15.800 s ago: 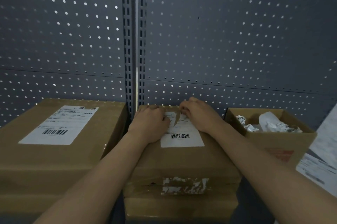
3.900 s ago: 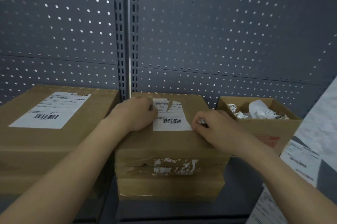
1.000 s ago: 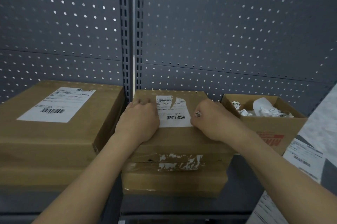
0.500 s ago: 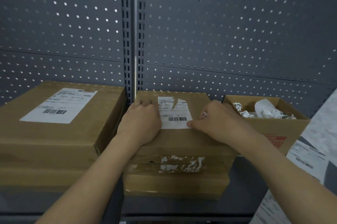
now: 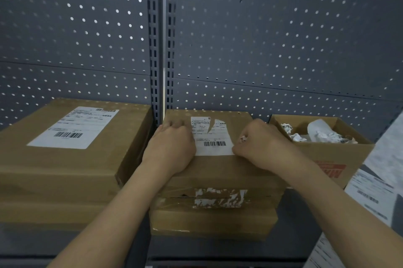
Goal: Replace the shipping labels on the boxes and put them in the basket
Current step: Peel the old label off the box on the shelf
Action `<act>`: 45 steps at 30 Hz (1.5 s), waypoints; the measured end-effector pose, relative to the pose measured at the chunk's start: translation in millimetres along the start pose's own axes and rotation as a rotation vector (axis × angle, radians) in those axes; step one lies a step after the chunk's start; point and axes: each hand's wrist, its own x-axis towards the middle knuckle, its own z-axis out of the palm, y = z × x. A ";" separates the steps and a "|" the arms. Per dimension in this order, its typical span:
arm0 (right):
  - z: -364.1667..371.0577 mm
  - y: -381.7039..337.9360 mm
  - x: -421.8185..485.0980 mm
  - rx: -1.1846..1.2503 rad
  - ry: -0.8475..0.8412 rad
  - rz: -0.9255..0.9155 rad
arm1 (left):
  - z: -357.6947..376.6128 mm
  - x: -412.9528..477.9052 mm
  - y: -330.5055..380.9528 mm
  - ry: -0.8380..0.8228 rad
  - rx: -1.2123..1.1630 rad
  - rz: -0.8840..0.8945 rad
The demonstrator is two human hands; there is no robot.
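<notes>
Torn shipping label [image 5: 214, 137] not yet off
Left hand [image 5: 172, 147] fisted on the box [image 5: 218, 168]; right hand [image 5: 259, 145] curled at the label's near corner, grip unclear; relabelling and basketing remain.

Left hand [image 5: 172, 147] and right hand [image 5: 259, 145] flank the torn label [image 5: 212, 137].

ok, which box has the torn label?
The middle box: its label is ripped from the top edge. The left box has a whole one; the right box is open.
</notes>
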 end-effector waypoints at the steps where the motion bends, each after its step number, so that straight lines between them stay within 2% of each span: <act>1: -0.6 0.7 0.9 0.006 -0.009 0.005 | 0.1 0.0 0.3 0.003 0.001 -0.001; 8: 4.0 3.2 6.7 -0.014 -0.020 0.042 | 1.4 -0.2 0.4 0.003 0.024 0.000; 15: 12.3 -1.4 1.1 -0.072 -0.094 -0.033 | 3.2 1.4 -0.7 0.016 0.011 0.008; 18: 9.7 -11.6 -1.5 0.060 -0.157 -0.124 | 2.4 1.2 -0.6 0.010 -0.004 0.004; 19: 6.2 -14.2 -2.6 0.146 -0.137 -0.145 | 1.8 1.1 -0.3 0.008 -0.005 0.004; 22: -8.6 -10.5 3.8 0.381 0.073 -0.147 | -0.3 0.3 0.4 0.000 0.006 0.004; 25: -17.1 2.3 12.5 0.440 0.087 -0.147 | -0.6 -0.1 0.3 0.000 -0.003 0.007; 30: -12.0 20.6 15.2 0.359 0.152 -0.221 | -0.1 0.4 -1.1 0.002 -0.007 0.009; 33: -7.5 32.2 18.3 0.310 0.125 -0.228 | 0.1 0.2 -1.9 0.005 0.000 0.024; 40: -4.1 48.8 33.6 0.414 0.089 -0.273 | 0.3 0.2 -2.1 0.014 0.006 0.031; 45: -1.2 52.0 53.9 0.220 0.120 -0.314 | -0.3 -0.5 -1.9 0.013 0.015 0.028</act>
